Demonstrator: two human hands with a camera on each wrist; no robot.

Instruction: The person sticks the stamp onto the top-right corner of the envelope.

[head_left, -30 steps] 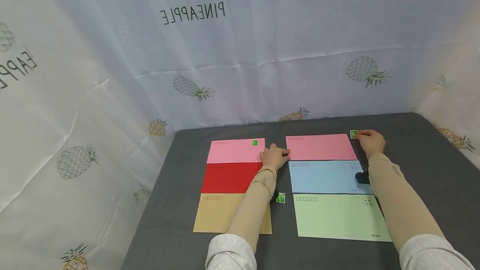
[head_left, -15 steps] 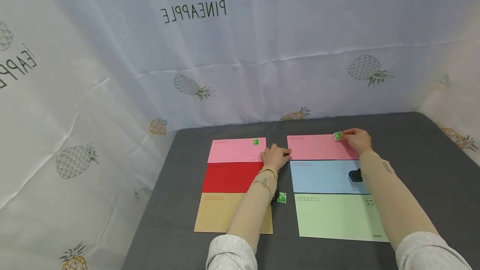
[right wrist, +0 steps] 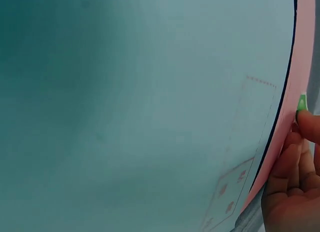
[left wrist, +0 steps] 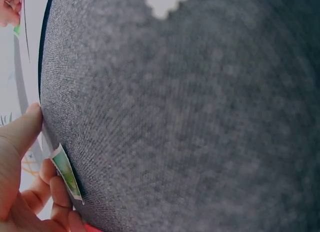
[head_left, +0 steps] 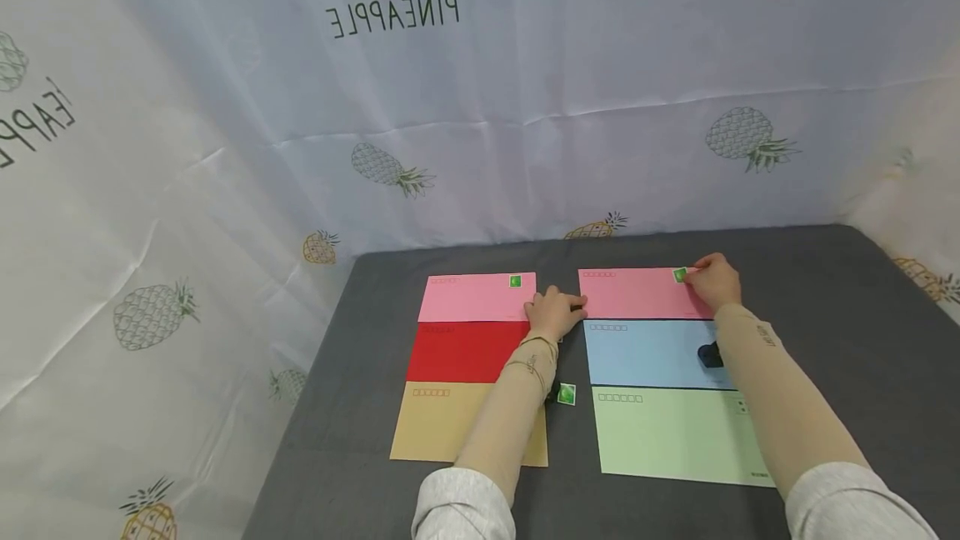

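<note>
My right hand (head_left: pixel 717 282) pinches a small green postage stamp (head_left: pixel 680 274) at the upper right corner of the right-hand pink envelope (head_left: pixel 630 294). The right wrist view shows the thumb on the stamp (right wrist: pixel 302 102), with the other fingers bent beneath. My left hand (head_left: pixel 553 315) rests between the two columns of envelopes, its thumb touching the left edge of that pink envelope. Beside its bent fingers in the left wrist view, another green stamp (left wrist: pixel 67 174) lies on the dark cloth. Over on the left pink envelope (head_left: pixel 468 298), a stamp (head_left: pixel 515 281) sits at the upper right.
Below the left pink envelope lie red (head_left: pixel 457 350) and tan (head_left: pixel 442 427) ones; blue (head_left: pixel 645 354) and green (head_left: pixel 667 440) envelopes line the right column. A loose stamp (head_left: pixel 567 394) lies near my left forearm. Pineapple-print curtain (head_left: pixel 480 165) surrounds the grey table (head_left: pixel 330 407).
My right hand has carried the stamp leftward from beyond the pink envelope's right edge onto its upper right corner. The left hand has stayed at the envelope's left edge.
</note>
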